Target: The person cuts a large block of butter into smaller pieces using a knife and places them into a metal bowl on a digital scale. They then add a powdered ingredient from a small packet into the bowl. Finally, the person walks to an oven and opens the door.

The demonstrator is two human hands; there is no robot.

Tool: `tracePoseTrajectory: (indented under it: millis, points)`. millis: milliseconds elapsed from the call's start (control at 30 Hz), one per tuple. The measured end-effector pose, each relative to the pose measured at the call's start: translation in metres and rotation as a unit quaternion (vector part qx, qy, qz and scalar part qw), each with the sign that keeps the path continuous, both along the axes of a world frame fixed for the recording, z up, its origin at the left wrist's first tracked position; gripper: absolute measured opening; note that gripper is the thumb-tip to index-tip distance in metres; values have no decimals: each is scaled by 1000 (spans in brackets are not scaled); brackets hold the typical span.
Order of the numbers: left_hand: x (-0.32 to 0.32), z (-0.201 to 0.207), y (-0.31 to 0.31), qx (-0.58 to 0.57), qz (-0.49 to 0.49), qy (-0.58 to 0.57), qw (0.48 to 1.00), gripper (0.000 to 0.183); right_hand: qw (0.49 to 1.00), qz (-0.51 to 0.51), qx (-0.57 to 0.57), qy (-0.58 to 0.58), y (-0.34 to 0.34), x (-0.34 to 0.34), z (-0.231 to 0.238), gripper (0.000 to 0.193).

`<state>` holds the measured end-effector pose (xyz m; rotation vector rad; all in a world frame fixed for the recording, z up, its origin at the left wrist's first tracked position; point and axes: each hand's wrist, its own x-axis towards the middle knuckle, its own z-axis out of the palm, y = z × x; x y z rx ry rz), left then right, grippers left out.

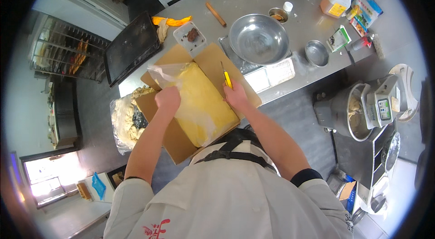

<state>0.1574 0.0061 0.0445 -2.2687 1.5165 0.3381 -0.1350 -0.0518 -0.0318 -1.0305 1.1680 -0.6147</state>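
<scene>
The person leans over an open cardboard box (174,137) that sits at the near edge of the steel bench (299,26), its flaps spread flat. Inside lies a big pale yellow block (204,98), much like butter, still partly wrapped in clear plastic film (164,74) that is peeled back and bunched at the block's 11 o'clock corner.

The left hand (167,99) is clenched into a fist, pressed on the block's 9 o'clock edge where the film lies; whether it pinches the film I cannot tell. The right hand (235,95) is at the block's 3 o'clock side, closed around a yellow-handled knife (226,76) whose thin blade points away toward 12 o'clock, along the block's edge.

Beyond the box at 12 o'clock stands a small clear tub (190,36) with something brown in it, and at 1 o'clock a large empty steel mixing bowl (258,39) on a flat scale. A smaller steel bowl (316,53) is at 2 o'clock, a wooden rolling pin (215,14) lies farther back, and a dark baking tray (131,46) lies at 10 o'clock. Just beside the box at 9 o'clock sits a plastic bag of pale dough scraps (127,119). Off the bench at 3 o'clock stands a mixer (362,110) with a steel pot.
</scene>
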Motion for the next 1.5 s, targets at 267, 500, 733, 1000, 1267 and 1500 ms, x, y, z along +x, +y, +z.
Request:
tracePoseTrajectory:
  millis: [267, 500, 733, 1000, 1267, 1500]
  points:
    - [-2, 39, 61, -122, 254, 320, 904, 46, 999, -8, 18, -40, 14, 0, 0, 17]
    - [-65, 104, -13, -335, -205, 23, 919, 24, 996, -18, 29, -78, 5, -8, -6, 16]
    - [20, 26, -73, 4, -136, -126, 983, 37, 996, -9, 46, -75, 0, -4, -1, 16]
    - [66, 19, -44, -48, -139, -76, 986, 27, 996, 21, 9, -92, 3, 3, -9, 22]
    - [57, 49, -57, -61, -178, -43, 981, 25, 993, 101, 30, -57, -7, 48, 61, 49]
    - [65, 53, -56, -76, -246, -33, 966, 24, 978, 206, -3, -35, -9, 102, 102, 68]
